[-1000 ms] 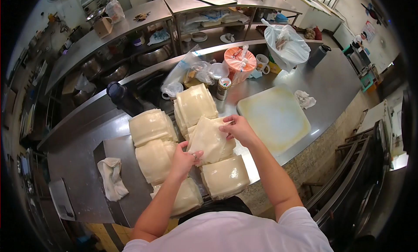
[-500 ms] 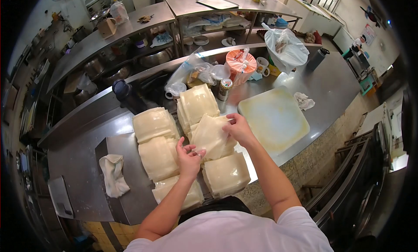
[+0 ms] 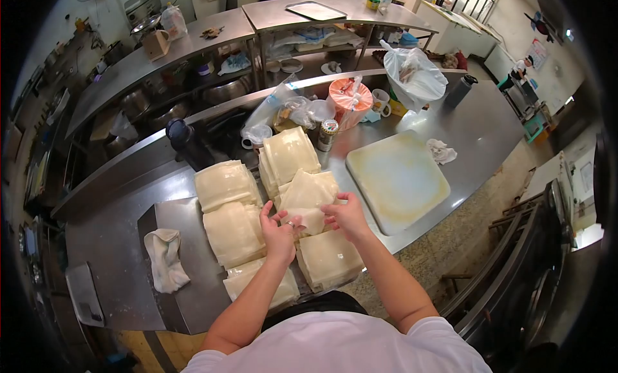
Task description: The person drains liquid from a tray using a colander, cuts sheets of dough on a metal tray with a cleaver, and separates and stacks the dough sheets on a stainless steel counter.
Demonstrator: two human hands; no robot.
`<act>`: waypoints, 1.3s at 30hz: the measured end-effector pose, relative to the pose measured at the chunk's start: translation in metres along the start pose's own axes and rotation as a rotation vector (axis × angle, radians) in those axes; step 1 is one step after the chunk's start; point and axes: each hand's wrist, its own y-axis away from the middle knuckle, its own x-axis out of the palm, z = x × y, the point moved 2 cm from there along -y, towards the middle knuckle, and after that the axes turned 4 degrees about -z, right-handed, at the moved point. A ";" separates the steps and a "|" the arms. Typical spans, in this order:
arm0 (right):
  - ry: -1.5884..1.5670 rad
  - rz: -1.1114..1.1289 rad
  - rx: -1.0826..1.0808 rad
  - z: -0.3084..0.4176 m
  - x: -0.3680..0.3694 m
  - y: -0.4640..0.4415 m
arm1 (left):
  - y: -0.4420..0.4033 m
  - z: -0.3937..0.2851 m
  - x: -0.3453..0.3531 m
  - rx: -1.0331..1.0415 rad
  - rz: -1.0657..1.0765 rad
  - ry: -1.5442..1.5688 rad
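Note:
A pale, thin square sheet (image 3: 308, 194) lies askew on the middle stack of the right-hand row, its lower edge lifted and bent. My right hand (image 3: 346, 217) pinches the sheet's lower right edge between thumb and fingers. Beside its lower left edge is my left hand (image 3: 279, 236), palm up, fingers apart, with the thumb side close to the sheet. Other stacks of pale sheets surround them: the far right stack (image 3: 290, 153), the near right stack (image 3: 329, 257), the far left stack (image 3: 225, 185), the middle left stack (image 3: 233, 233) and the near left stack (image 3: 257, 284).
Right of the stacks lies a white cutting board (image 3: 399, 180), with a crumpled tissue (image 3: 441, 151) beyond. Behind stand a can (image 3: 327, 134), an orange-red bagged tub (image 3: 349, 102), a white bag (image 3: 415, 76) and dark bottles. A cloth (image 3: 166, 260) lies left. A person (image 3: 521, 69) is far right.
My right hand has moved down along the sheet's right edge, and the lower edge now bends up. My left hand has let go of the sheet, its fingers spread. The view has shifted slightly.

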 end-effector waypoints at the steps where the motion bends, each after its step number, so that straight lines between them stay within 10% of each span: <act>1: 0.013 0.003 0.000 0.001 0.001 0.003 | 0.001 0.000 0.000 -0.053 -0.012 0.050; 27: -0.188 -0.147 -0.276 0.012 0.002 -0.042 | -0.023 0.003 -0.039 0.240 -0.003 -0.575; 39: 0.216 -0.159 -0.422 0.001 -0.008 -0.071 | -0.028 0.009 -0.039 0.331 0.072 -0.661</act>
